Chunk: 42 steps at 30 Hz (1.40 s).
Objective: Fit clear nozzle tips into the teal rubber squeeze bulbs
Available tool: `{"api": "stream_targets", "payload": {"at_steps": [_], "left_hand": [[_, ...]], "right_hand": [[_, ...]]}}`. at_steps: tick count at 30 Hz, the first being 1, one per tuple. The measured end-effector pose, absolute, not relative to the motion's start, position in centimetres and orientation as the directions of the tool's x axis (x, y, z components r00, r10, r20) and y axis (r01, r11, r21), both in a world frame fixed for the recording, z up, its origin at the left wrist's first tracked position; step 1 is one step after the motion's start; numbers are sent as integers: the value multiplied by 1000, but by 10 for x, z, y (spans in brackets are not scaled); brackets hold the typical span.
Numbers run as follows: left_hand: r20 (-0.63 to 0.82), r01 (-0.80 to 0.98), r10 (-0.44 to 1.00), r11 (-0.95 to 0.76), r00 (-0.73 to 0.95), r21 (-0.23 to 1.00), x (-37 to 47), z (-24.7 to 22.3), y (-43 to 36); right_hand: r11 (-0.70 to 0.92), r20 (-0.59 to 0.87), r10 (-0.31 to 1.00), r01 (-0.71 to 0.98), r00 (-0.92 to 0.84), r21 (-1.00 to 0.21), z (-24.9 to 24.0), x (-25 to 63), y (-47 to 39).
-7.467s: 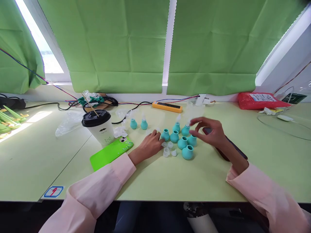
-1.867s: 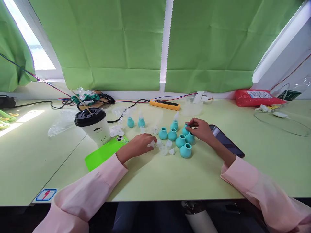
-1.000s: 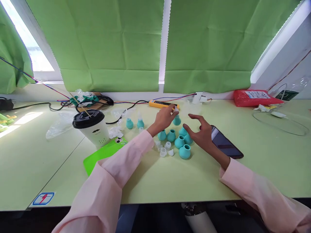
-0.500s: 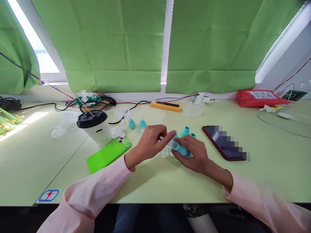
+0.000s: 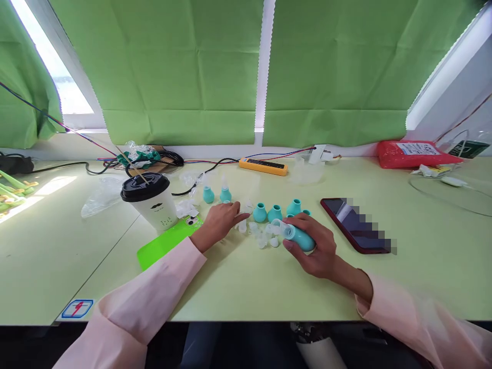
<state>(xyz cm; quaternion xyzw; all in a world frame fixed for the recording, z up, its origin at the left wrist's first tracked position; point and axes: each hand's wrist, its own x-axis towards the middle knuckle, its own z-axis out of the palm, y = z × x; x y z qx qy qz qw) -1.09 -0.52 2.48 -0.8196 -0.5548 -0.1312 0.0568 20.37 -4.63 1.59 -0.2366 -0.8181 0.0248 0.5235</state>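
Bright daylight enters through the window (image 5: 75, 97), left of and beyond the hands, leaving glare on the table (image 5: 246, 292) there. Soft shadows lie beside the hands; wide-angle distortion bends the edges.

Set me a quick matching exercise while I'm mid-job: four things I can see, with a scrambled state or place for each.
1. Right hand
2. Cup
3. Red packet
4. Green phone

A. Bears a white label
B. Lies flat by the left sleeve
C. Holds a tilted teal bulb
D. Wears a black lid

Pairs: 1-C, 2-D, 3-A, 4-B
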Motion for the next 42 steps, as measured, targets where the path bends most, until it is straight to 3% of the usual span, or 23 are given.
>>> {"api": "stream_targets", "payload": {"at_steps": [2,9,12,15,18,24,28,34,38,42], "left_hand": [[254,938,907,-347,335,2,-10,15,-1],[248,939,920,-333,305,83,-9,4,5],[366,932,890,-339,273,130,-5,11,-4],[537,803,802,-490,262,340,4,22,-24],[540,509,781,-618,314,599,16,27,-43],[315,75,930,-333,192,940,33,17,-55],[180,-105,953,-159,242,982,33,21,-57],[152,-223,942,-86,300,971,33,26,-61],[168,-250,933,-88,319,964,34,26,-63],[197,-215,924,-131,326,968,35,27,-66]], "right_hand": [[885,831,424,361,-361,-295,15,203,-49],[822,723,541,450,-428,-349,7,200,-49],[779,668,613,463,-423,-422,5,199,-48],[735,612,673,468,-415,-491,6,198,-50],[721,591,691,457,-415,-521,8,197,-53],[708,534,700,368,-474,-603,10,197,-54],[631,447,731,262,-515,-730,12,198,-54],[388,307,774,32,-554,-921,12,196,-58],[235,270,759,-137,-593,-962,9,194,-59],[163,239,754,-178,-612,-970,10,192,-59]]}}
